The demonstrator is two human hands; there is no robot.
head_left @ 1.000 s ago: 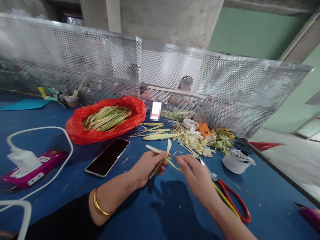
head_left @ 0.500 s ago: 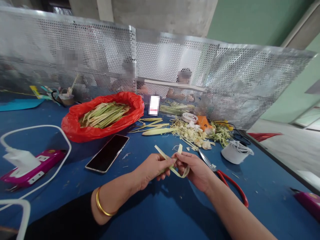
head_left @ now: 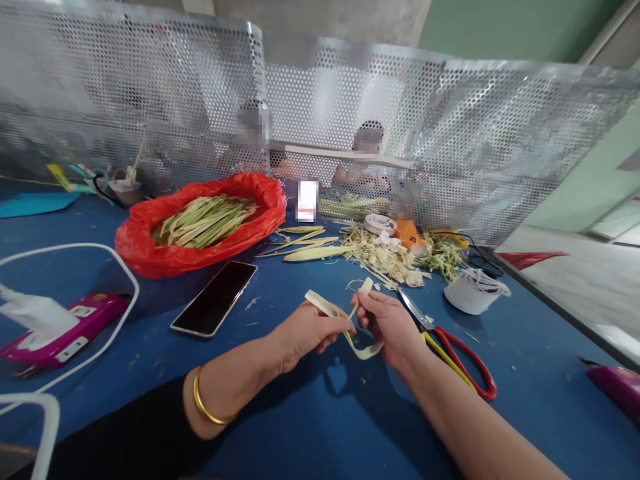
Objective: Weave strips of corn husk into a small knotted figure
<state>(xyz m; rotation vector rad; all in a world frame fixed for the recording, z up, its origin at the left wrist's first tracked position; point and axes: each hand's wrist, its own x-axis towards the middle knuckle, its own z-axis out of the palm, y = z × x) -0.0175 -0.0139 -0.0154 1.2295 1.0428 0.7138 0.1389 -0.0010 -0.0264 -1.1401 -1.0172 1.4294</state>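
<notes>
A pale green strip of dried leaf [head_left: 361, 351] is bent into a loop above the blue table. My left hand [head_left: 320, 325] pinches it where one flat end sticks out up and to the left. On the other side, my right hand [head_left: 383, 320] grips the strip near its other end, which points up past my fingertips. The loop hangs down between the hands. Scissors [head_left: 440, 337] with red and yellow handles lie beside my right forearm, partly hidden by it. Loose leaf strips [head_left: 320, 252] rest on the table beyond my hands.
A red plastic bag [head_left: 200, 257] full of leaf strips stands at the left, behind a phone [head_left: 215, 300]. Leaf scraps [head_left: 385, 257], a tape roll [head_left: 380, 224] and a white cord roll [head_left: 473, 293] sit right. A magenta power strip [head_left: 87, 327] lies left. Behind runs a perforated metal screen [head_left: 335, 100].
My hands have drawn slightly apart, and the loop between them shows more openly. The right forearm has shifted, uncovering the yellow scissor handle. The view has tilted down a little.
</notes>
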